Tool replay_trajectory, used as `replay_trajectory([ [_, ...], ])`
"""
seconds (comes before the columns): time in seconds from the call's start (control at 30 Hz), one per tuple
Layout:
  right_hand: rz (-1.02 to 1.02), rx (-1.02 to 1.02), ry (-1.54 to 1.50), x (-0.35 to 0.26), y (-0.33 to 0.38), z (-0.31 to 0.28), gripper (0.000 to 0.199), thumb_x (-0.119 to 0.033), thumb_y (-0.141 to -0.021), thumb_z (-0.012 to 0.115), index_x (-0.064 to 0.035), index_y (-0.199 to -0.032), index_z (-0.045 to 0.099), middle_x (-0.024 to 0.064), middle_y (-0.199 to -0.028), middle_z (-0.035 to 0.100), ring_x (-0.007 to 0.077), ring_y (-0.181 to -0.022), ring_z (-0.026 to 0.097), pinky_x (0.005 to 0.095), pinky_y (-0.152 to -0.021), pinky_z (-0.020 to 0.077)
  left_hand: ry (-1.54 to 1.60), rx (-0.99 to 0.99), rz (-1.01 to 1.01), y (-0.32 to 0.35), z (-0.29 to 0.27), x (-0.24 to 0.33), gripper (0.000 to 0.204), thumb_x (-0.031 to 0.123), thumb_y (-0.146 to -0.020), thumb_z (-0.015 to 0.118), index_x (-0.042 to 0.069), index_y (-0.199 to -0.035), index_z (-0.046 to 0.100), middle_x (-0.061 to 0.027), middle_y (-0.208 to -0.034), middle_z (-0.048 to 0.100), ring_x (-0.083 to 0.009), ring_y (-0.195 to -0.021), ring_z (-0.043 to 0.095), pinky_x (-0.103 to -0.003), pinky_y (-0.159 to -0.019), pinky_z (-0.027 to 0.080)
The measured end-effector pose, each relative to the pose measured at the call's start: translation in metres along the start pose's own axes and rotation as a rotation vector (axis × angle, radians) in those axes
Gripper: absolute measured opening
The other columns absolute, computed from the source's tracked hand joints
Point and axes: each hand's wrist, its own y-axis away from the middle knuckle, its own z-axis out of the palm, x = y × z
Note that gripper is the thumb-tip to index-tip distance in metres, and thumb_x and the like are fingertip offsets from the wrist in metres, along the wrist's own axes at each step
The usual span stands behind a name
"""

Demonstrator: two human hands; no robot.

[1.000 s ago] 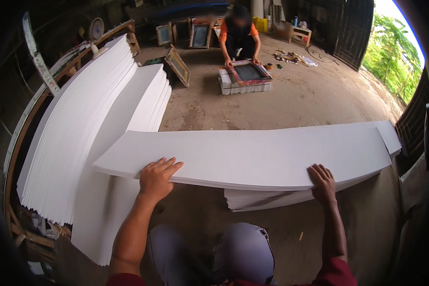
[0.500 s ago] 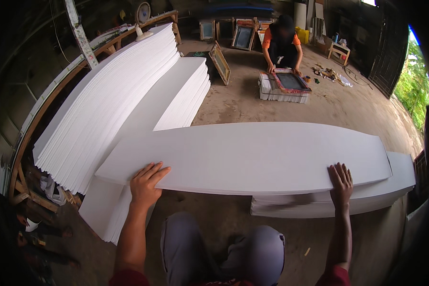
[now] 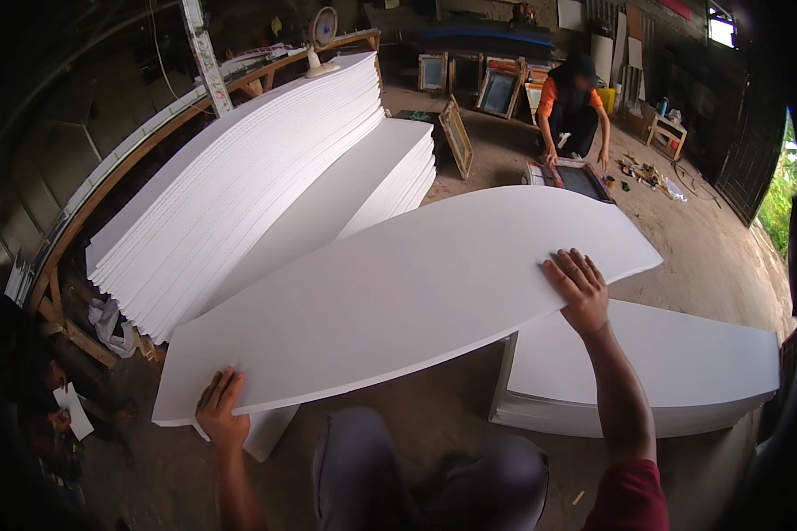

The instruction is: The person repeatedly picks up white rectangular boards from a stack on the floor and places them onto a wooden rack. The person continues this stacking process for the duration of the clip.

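A long, thin white sheet [image 3: 398, 292], of foam or board, stretches across in front of me, held slantwise in both hands. My left hand [image 3: 223, 411] grips its near left corner, fingers on top and the thumb hidden beneath. Farther right, my right hand [image 3: 583, 288] holds the near edge toward the other end, fingers likewise on the upper face. The sheet's left part overlaps a lower stack of white sheets [image 3: 390, 146]; whether it touches that stack I cannot tell. Beneath its right end, a second stack [image 3: 646, 363] of such sheets lies on the floor.
A taller stack of white sheets [image 3: 239, 168] rises at left, beside a wooden rail [image 3: 150, 146]; a small fan [image 3: 323, 35] stands at its far end. Beyond, a person in orange sleeves [image 3: 576, 102] crouches over a framed screen [image 3: 583, 180]. Another person [image 3: 62, 416] is at lower left.
The sheet has swung and shifted left, its right end coming away from the right stack and uncovering its top. My left hand moved nearer and left; my right hand moved left and farther away.
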Motion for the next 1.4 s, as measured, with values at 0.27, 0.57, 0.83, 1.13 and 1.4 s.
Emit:
replay_trajectory([
  [0.27,-0.249,0.182,-0.182,-0.084,-0.129,0.115,0.049,-0.018,-0.091,0.076,-0.0272,-0.138,0.073,0.0064,-0.14,0.073,0.035,-0.129,0.071,0.0538,-0.107,0.0585,-0.2,-0.001,-0.234,0.089,-0.04,-0.05,0.039,0.023,-0.1,0.063,0.01,-0.134,0.076,-0.0164,-0.139,0.075,-0.0439,-0.128,0.071,-0.056,-0.105,0.057],
  [0.57,-0.401,0.135,-0.174,-0.188,-0.235,0.248,0.059,-0.021,-0.1,0.071,-0.0305,-0.157,0.058,0.0106,-0.155,0.064,0.032,-0.144,0.061,0.05,-0.116,0.053,-0.396,0.045,-0.446,0.137,-0.021,-0.055,0.045,0.017,-0.096,0.065,0.008,-0.139,0.073,-0.0142,-0.143,0.073,-0.043,-0.134,0.067,-0.055,-0.11,0.053],
  [0.83,-0.219,-0.57,-0.392,-0.394,-0.112,0.295,0.071,-0.023,-0.107,0.06,-0.0247,-0.173,0.034,0.026,-0.16,0.049,0.036,-0.132,0.064,0.0465,-0.109,0.0571,-0.39,-0.147,-0.648,0.143,0.065,-0.033,0.068,0.002,-0.074,0.078,0.013,-0.141,0.072,-0.011,-0.149,0.067,-0.0379,-0.14,0.058,-0.052,-0.115,0.046],
  [1.13,-0.248,-0.367,-0.471,-0.403,-0.132,0.304,0.053,-0.009,-0.097,0.063,-0.0157,-0.15,0.062,0.0162,-0.134,0.063,0.0304,-0.11,0.073,0.0386,-0.084,0.0681,-0.355,-0.143,-0.586,0.085,0.112,-0.049,0.064,0.005,-0.076,0.08,0.018,-0.139,0.074,-0.0065,-0.147,0.067,-0.0344,-0.135,0.06,-0.051,-0.112,0.047],
  [1.4,0.359,-0.41,-1.087,-0.48,-0.091,0.264,0.058,-0.031,-0.103,0.074,-0.0152,-0.156,0.059,0.0292,-0.171,0.035,0.0476,-0.146,0.054,0.0525,-0.11,0.0556,-0.364,-0.194,-0.604,0.025,0.177,-0.042,0.061,0.014,-0.079,0.083,0.023,-0.139,0.074,-0.0044,-0.145,0.067,-0.0311,-0.132,0.061,-0.049,-0.104,0.05],
])
